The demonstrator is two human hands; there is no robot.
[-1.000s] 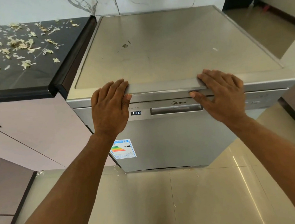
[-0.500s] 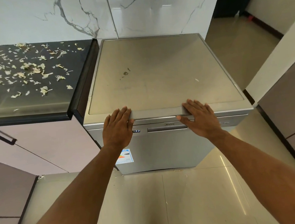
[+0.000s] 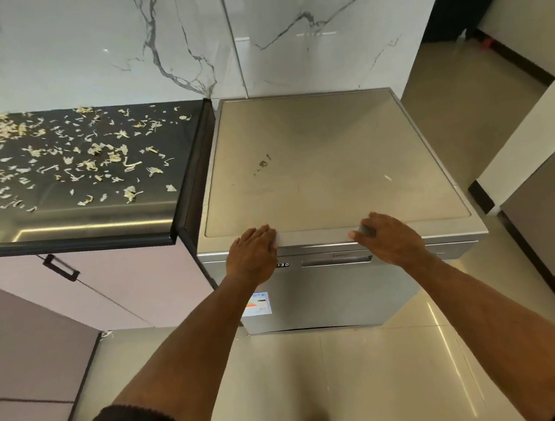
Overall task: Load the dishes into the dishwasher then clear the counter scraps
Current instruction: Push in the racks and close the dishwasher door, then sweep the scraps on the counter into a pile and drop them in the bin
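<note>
Dishwasher of brushed stainless steel (image 3: 326, 172), a freestanding box with a flat square top, stands on the glossy beige floor tiles (image 3: 367, 370) against the white marble-veined wall (image 3: 87, 49), its left side just beside the black glossy countertop (image 3: 95, 213). Its door is closed, with a small lit display (image 3: 283, 264) and a recessed handle slot (image 3: 337, 261) on the front panel, and a coloured energy label (image 3: 258, 304) lower down. Pale vegetable scraps (image 3: 64, 162) lie scattered across the countertop, above pale pink cabinet fronts (image 3: 135, 290). Both arms reach forward. The left hand (image 3: 252, 256) lies on the front edge of the dishwasher top, fingers flat over the lip. The right hand (image 3: 389, 239) rests on the same edge further right, fingers over the top and thumb pointing inward along the lip.
</note>
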